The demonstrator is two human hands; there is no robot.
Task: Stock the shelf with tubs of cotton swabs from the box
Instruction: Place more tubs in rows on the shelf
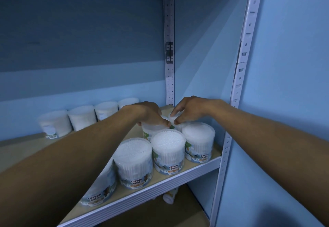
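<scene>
Both arms reach deep into the right rear corner of the shelf (178, 178). The left hand (147, 113) comes down palm-first over a tub (151, 128) in the second row, its fingers curled round the lid's rim and the thumb tip pressed to the near edge, so the tub sits directly beneath the palm. The right hand (188, 110) arches over the neighbouring tub (175, 119) nearer the corner, fingertips and thumb pinching its lid from above; only the top of that tub shows between the fingers. The two thumbs almost meet between the tubs.

Both forearms stretch out straight from the lower corners, wrists bent slightly down.

In front of the held pair stands a row of clear tubs packed with white swabs, labels reading COTTON BUDS: one at the right end (198, 141), one in the middle (168, 153), one left of it (133, 162), and a fourth (99, 189) partly hidden under the left forearm. They stand upright, touching or just beside each other. Along the back wall runs another row of tubs (81, 117), blurred, well apart from the hands. On the level below, a small white bottle (170, 197) peeks out.
</scene>
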